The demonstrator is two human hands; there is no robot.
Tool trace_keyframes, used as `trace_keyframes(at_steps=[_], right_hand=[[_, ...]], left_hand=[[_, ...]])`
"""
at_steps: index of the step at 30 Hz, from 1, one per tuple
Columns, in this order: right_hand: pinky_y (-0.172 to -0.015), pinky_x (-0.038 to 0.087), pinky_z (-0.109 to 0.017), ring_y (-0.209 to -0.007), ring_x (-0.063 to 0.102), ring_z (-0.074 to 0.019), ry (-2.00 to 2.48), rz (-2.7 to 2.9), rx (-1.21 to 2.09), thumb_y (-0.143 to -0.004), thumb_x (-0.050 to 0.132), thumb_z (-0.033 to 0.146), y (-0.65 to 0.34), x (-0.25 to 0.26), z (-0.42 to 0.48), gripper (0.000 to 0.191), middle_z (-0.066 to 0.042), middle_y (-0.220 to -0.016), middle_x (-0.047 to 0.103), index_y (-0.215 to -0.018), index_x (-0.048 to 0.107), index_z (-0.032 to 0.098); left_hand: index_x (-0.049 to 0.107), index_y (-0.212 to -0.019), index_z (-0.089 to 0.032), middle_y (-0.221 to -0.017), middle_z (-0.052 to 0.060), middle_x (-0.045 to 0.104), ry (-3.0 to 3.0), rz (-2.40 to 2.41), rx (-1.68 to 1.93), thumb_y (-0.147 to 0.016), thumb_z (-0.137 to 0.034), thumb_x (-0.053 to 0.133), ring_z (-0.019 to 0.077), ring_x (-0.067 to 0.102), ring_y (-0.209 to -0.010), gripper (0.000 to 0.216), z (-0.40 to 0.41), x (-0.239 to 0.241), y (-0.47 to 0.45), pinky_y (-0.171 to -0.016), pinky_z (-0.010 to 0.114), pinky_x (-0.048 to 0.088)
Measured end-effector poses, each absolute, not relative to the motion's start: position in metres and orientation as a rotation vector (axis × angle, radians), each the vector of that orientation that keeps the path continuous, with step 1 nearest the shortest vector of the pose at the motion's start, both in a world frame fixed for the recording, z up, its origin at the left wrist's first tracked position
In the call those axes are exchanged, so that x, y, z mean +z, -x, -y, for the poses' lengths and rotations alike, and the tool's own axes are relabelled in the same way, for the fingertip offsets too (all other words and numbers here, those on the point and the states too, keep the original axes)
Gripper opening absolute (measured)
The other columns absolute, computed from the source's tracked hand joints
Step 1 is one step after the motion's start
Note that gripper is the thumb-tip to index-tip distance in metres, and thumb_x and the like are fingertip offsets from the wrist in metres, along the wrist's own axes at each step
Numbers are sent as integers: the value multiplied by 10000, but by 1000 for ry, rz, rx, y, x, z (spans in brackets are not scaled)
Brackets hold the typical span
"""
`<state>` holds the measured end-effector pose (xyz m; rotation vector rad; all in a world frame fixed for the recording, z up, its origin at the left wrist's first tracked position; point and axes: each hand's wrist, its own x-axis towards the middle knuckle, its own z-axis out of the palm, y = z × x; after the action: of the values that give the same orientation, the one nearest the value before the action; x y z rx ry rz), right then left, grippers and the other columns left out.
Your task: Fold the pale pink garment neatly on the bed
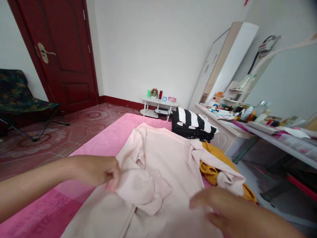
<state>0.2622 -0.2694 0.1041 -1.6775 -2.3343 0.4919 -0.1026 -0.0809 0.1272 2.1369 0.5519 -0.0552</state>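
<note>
A pale pink long-sleeved top (170, 152) lies spread out with its neckline at the far end. My left hand (104, 172) is closed on its left sleeve (138, 186), which is bunched and folded inward across the body of the top. My right hand (220, 206), smeared by motion, is by the lower right side of the top, thumb and fingers apart, with nothing visible in it. The right sleeve (223, 165) stretches outward over a mustard-yellow garment (210, 173).
The top lies on a pink bedspread (119, 132). Folded black-and-white striped clothes (195, 120) are stacked at its far right corner. A cluttered dressing table (228, 124) runs along the right. A small white table (158, 102) stands by the wall, a camouflage chair (24, 96) at left.
</note>
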Motion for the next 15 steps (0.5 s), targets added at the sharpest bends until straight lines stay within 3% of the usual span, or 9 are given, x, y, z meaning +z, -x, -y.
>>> trace_keyframes(at_steps=[3, 6, 8, 10, 12, 15], right_hand=[[-1027, 395, -390, -1168, 538, -220, 1606, 2301, 418, -784, 485, 173, -227, 110, 179, 443, -41, -1262, 596, -1204, 598, 257], [-1076, 314, -399, -1242, 465, -211, 1585, 2220, 224, -781, 435, 116, -212, 81, 95, 515, -111, -1350, 512, -1289, 508, 146], [-1090, 269, -424, -1299, 397, -221, 1692, 2189, 179, -823, 440, 169, -229, 51, 54, 511, -128, -1408, 443, -1333, 459, 137], [-1093, 218, -490, -1359, 292, -250, 1939, 2110, 157, -890, 419, 321, -262, 22, 27, 505, -99, -1479, 341, -1380, 403, 201], [-1087, 185, -531, -1385, 215, -287, 2232, 1925, 124, -926, 331, 451, -299, -1, 9, 542, -98, -1514, 261, -1412, 353, 213], [-1093, 169, -520, -1386, 193, -320, 2466, 1702, 24, -935, 248, 498, -337, -22, -11, 597, -125, -1517, 241, -1434, 314, 178]], left_hand=[[743, -735, -232, -718, 5, 716, -2165, -545, 296, -633, -133, 532, 221, 658, -699, 255, 48, 117, 28, -671, 298, 518], [726, -947, -179, -982, 98, 712, -2440, -739, 474, -695, -178, 535, 263, 639, -942, 316, 14, 80, -43, -882, 353, 469], [605, -1204, -145, -1279, 160, 564, -2571, -920, 377, -776, -258, 522, 293, 549, -1142, 450, -9, 47, -72, -979, 402, 401], [449, -1362, -169, -1458, 169, 353, -2640, -1081, 290, -852, -415, 462, 339, 341, -1326, 566, -28, 17, -85, -1066, 508, 260], [362, -1419, -222, -1521, 139, 222, -2661, -1193, 276, -875, -556, 371, 365, 150, -1394, 638, -41, -5, -88, -1082, 590, 115], [320, -1437, -264, -1539, 116, 166, -2662, -1237, 274, -870, -628, 302, 368, 74, -1405, 673, -48, -18, -88, -1079, 604, 47]])
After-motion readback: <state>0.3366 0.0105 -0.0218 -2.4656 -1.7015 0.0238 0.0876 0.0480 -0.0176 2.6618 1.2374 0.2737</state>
